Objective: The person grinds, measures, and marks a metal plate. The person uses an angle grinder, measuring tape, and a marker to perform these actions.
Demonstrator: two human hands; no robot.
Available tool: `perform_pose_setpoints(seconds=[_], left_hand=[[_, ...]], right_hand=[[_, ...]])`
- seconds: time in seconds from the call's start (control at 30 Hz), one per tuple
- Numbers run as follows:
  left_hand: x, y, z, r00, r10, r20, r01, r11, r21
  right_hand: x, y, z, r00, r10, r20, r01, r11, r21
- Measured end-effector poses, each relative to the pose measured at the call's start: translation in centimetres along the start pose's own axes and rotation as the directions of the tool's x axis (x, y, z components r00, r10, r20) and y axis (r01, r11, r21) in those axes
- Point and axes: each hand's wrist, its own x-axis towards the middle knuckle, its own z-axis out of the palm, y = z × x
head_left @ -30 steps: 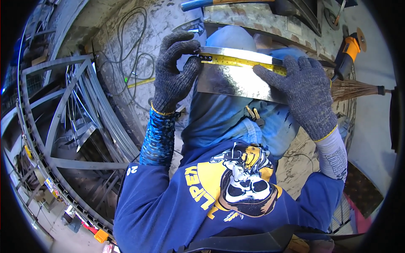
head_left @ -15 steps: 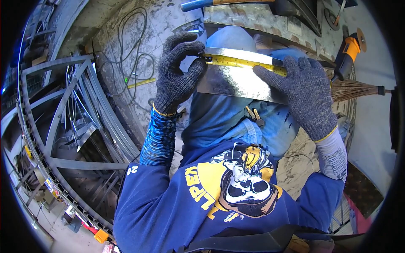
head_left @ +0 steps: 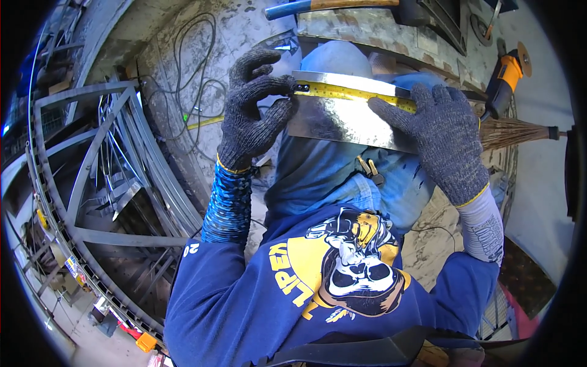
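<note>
A bent piece of shiny sheet metal [head_left: 348, 122] rests across my thighs, its raised lip facing away from me. The yellow blade of a tape measure [head_left: 342, 92] lies along that lip, its riveted end at the left edge. My left hand [head_left: 254, 113], in a dark knit glove, is open beside that end, index fingertip and thumb at the sheet's edge with a gap between them. My gloved right hand [head_left: 443, 131] grips the tape at the sheet's right end, thumb laid on the blade. Whatever sits beneath its palm, including any tape case, is hidden.
Welded metal frames [head_left: 101, 153] and long strips stand at left. A black cable [head_left: 195, 61] coils on the floor near another yellow strip [head_left: 205, 122]. An orange angle grinder [head_left: 509, 76], a straw broom [head_left: 516, 131] and a blue-and-wood handle [head_left: 330, 6] lie far and right.
My left hand has shifted slightly left, and its thumb has dropped from the tape's end toward the sheet's left edge. My right hand, the sheet and the tape stay nearly still.
</note>
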Motion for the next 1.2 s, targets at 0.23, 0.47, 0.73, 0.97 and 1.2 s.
perform_pose_setpoints(seconds=[0.23,0.47,0.73,0.97,1.2], left_hand=[[0.4,0.4,0.0,1.0,0.001,0.012,-0.001,1.0,0.002],[0.5,0.2,-0.1,0.997,-0.022,0.075,0.019,0.999,0.044],[1.0,0.5,0.2,0.991,-0.003,0.132,-0.016,0.99,0.14],[0.9,0.6,0.7,0.993,-0.003,0.116,-0.008,0.995,0.099],[0.9,0.7,1.0,0.993,0.004,0.117,-0.014,0.996,0.088]], right_hand=[[0.0,-0.1,0.1,1.0,0.003,0.014,-0.003,1.0,-0.031],[0.1,-0.1,-0.1,1.0,-0.002,-0.019,0.002,1.0,-0.012],[0.0,-0.2,-0.2,1.0,0.012,0.012,-0.012,1.0,0.011],[0.0,-0.1,-0.3,1.0,0.019,0.007,-0.019,0.999,0.027],[0.1,-0.1,-0.1,1.0,0.012,0.027,-0.013,0.999,0.033]])
